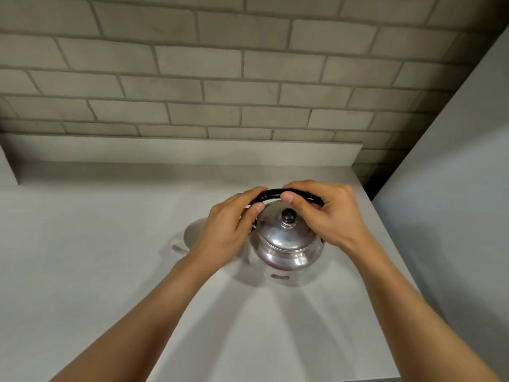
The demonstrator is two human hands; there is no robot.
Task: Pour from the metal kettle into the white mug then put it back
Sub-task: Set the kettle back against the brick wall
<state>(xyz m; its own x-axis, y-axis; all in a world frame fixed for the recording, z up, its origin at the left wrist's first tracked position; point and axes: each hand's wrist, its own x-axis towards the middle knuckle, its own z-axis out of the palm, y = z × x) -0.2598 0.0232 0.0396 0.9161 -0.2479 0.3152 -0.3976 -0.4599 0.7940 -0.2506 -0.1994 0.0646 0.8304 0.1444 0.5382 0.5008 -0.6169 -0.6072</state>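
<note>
The metal kettle (286,244) stands in the middle of the grey counter (96,257), shiny, with a domed lid, a black knob and a black arched handle. My left hand (225,232) grips the left end of that handle. My right hand (327,213) grips its right part, thumb on the front. The white mug (194,234) stands just left of the kettle, handle pointing toward me; my left hand and wrist hide most of it. Its inside is out of sight.
A low grey ledge (181,153) runs along the back under a brick-pattern wall (220,64). A pale grey wall panel (454,188) rises close on the right, beside the counter's right edge. Open counter surface lies to the left and in front.
</note>
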